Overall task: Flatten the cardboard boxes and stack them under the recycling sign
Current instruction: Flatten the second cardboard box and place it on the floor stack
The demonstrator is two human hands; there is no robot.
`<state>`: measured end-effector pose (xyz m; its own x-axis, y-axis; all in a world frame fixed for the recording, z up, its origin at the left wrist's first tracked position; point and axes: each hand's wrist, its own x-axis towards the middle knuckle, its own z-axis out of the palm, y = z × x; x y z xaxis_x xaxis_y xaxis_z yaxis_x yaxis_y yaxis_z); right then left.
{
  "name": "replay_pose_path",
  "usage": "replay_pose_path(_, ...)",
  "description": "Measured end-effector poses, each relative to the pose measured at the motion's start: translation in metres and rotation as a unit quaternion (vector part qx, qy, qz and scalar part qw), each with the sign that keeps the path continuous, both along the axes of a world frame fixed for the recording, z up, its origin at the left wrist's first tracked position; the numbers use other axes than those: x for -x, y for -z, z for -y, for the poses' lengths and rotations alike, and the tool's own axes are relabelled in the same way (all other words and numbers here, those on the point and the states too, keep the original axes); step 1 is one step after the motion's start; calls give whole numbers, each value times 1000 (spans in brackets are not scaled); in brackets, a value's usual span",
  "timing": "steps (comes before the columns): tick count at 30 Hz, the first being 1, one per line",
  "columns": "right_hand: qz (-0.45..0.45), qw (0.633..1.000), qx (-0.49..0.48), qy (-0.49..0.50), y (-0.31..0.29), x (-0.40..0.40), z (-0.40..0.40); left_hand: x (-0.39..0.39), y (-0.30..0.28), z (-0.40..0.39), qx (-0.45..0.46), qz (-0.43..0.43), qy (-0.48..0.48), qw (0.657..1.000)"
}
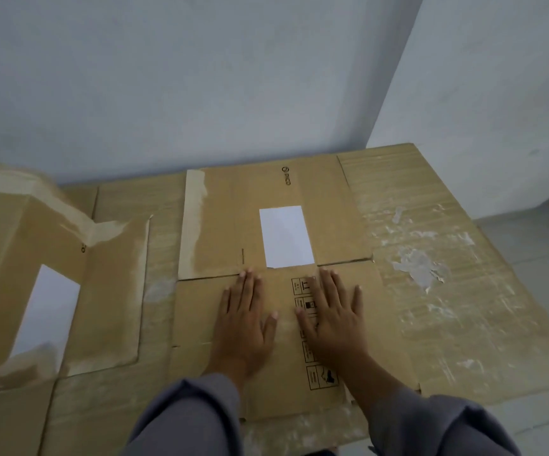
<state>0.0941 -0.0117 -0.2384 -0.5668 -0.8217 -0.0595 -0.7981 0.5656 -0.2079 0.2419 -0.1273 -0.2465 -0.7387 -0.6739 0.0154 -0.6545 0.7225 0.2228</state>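
Note:
A flattened brown cardboard box [227, 225] with a white label lies in the middle, on top of a larger flat cardboard sheet [431, 291]. My left hand [243, 320] and my right hand [332, 317] both press palm-down on its near panel, fingers spread, holding nothing. The right hand partly covers printed handling symbols. At the left, a second cardboard box [36, 258] with a white label still stands partly raised, its flap lifted and blurred. No recycling sign is visible.
A pale wall [200, 77] runs behind the cardboard, with a corner column [480, 93] at the right. Light floor tiles [536, 251] show to the right of the big sheet, which has torn white patches on its surface.

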Motion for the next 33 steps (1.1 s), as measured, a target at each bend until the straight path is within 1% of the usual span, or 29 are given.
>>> replay_pose_path(3, -9, 1000, 14, -5, 1, 0, 0, 1, -2, -1, -3, 3, 0, 1000)
replay_pose_path(8, -14, 1000, 7, -2, -7, 3, 6, 2, -9, 2, -19, 22, -13, 999)
replay_pose_path(12, -35, 999, 28, 0, -17, 30, 38, 23, -29, 22, -7, 12, -26, 1000)
replay_pose_path(14, -28, 999, 24, -5, -20, 47, 64, 42, -31, 42, 12, 5, -20, 1000)
replay_pose_path(16, -1, 1000, 4, -26, -22, 65, 92, 63, -31, 67, 10, 15, -17, 1000)
replay_pose_path(18, 18, 998, -15, -60, -18, 80, 112, 79, -28, 87, -10, 35, -13, 999)
replay_pose_path(20, 12, 996, -23, -87, -12, 89, 120, 88, -21, 96, -31, 39, -11, 999)
replay_pose_path(21, 8, 995, -19, -95, -8, 93, 120, 89, -17, 97, -27, 28, -17, 999)
replay_pose_path(25, -5, 995, 11, -101, -1, 98, 119, 91, -7, 96, -8, -3, -32, 999)
replay_pose_path(29, -8, 994, 6, -106, -2, 103, 124, 90, -10, 99, -6, 8, -34, 999)
replay_pose_path(31, -9, 995, 6, -102, -5, 112, 137, 94, -13, 107, -13, 13, -27, 999)
replay_pose_path(33, -14, 995, 17, -93, -7, 123, 158, 106, -16, 125, -3, 19, -20, 1000)
